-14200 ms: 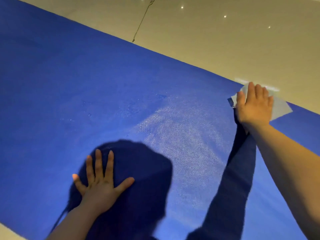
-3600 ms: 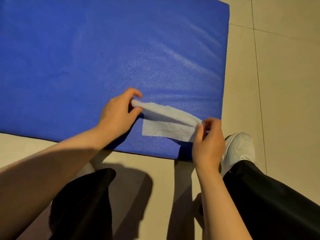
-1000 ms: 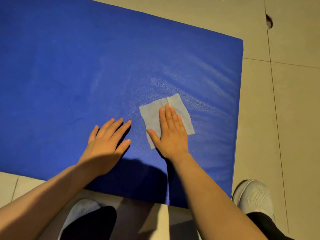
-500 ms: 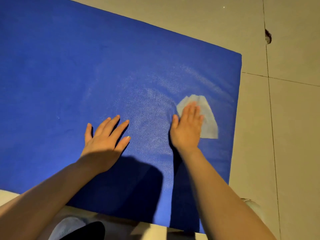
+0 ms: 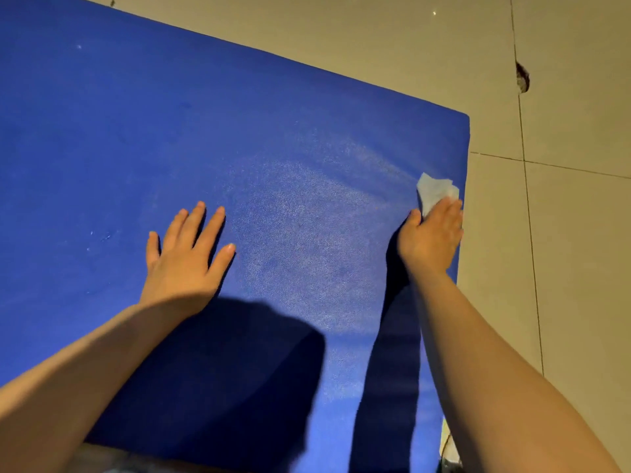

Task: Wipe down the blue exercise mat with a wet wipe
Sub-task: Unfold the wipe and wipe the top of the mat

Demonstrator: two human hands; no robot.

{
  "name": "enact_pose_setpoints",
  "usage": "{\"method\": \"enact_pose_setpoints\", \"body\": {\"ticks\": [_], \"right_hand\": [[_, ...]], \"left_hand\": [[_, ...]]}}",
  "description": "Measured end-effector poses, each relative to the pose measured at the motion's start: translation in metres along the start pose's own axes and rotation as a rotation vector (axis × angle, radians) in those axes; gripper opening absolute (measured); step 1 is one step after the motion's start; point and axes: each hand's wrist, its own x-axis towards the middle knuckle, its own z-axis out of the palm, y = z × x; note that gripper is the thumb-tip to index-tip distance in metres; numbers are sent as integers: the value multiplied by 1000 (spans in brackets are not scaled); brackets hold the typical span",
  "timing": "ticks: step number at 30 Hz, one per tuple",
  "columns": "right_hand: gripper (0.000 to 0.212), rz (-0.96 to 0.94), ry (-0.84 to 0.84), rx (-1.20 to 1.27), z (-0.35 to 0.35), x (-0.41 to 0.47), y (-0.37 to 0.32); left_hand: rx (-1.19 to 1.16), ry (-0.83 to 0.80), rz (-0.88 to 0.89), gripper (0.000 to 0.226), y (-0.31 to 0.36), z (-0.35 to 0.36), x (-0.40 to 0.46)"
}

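Filling most of the frame from the upper left down to the lower middle, the blue exercise mat (image 5: 170, 138) is lying flat on a beige tiled floor (image 5: 563, 268), its far edge running diagonally from the top left to a rounded corner at the upper right. At the far left of the mat a few pale specks are showing on the blue. Left of centre, the left hand (image 5: 184, 257) is resting palm-down on the mat, fingers straight and spread, holding nothing, with its bare forearm entering from the lower left corner. Just right of that hand, a paler, faintly shining patch is spreading across the middle of the mat, and below it dark shadows of the arms are falling over the near part of the surface. Further right, at the mat's right edge in the middle right of the frame, the right hand (image 5: 430, 237) is pressing down on the wet wipe (image 5: 435, 192). The wipe is bunched and sticking out beyond the fingers; whether those fingers are curling round it or lying flat on it cannot be told. At the upper right, dark grout lines are crossing the floor, and a small dark chip (image 5: 522, 80) is showing beside one line.
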Motion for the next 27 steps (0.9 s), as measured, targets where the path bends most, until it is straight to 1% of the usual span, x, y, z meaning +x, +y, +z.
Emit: {"method": "enact_pose_setpoints", "body": {"ticks": [1,2,3,5,7,10,13,15,18,20,22,23,24,26,27], "right_hand": [[59,-12,37,8,3,-1,-5],[55,-68,69,3,9,-6,-13],[52,-150,79,-1,16,-14,-25],[48,-345,42,26,37,-37,-51],[47,-482,-9,76,53,-55,-70],[51,-521,-59,124,51,-54,-70],[57,-614,-77,112,31,-37,-51],[56,-566,-78,149,16,-20,-39],[50,-472,-65,319,-1,0,-33],[52,-424,-16,381,-6,7,-34],[50,-311,57,444,-11,12,-37],[46,-239,82,464,-15,13,-39],[36,-177,89,465,-16,16,-38],[3,-108,16,334,-19,21,-36],[7,-102,-32,238,-21,21,-35]], "left_hand": [[11,20,-17,67,3,-1,8],[41,11,-39,65,6,-1,16],[84,-34,-64,65,10,0,23],[166,-155,-108,71,19,4,33],[197,-219,-130,75,25,7,39],[178,-289,-154,80,28,4,43],[166,-348,-173,83,29,-2,44],[167,-367,-177,83,30,-3,45],[181,-373,-185,84,30,-3,47],[191,-387,-186,84,30,-4,48],[194,-392,-190,84,30,-4,48],[193,-389,-192,84,30,-4,49],[192,-386,-193,84,30,-4,49],[182,-384,-188,84,29,-4,49],[174,-392,-184,84,29,-5,49]]}}
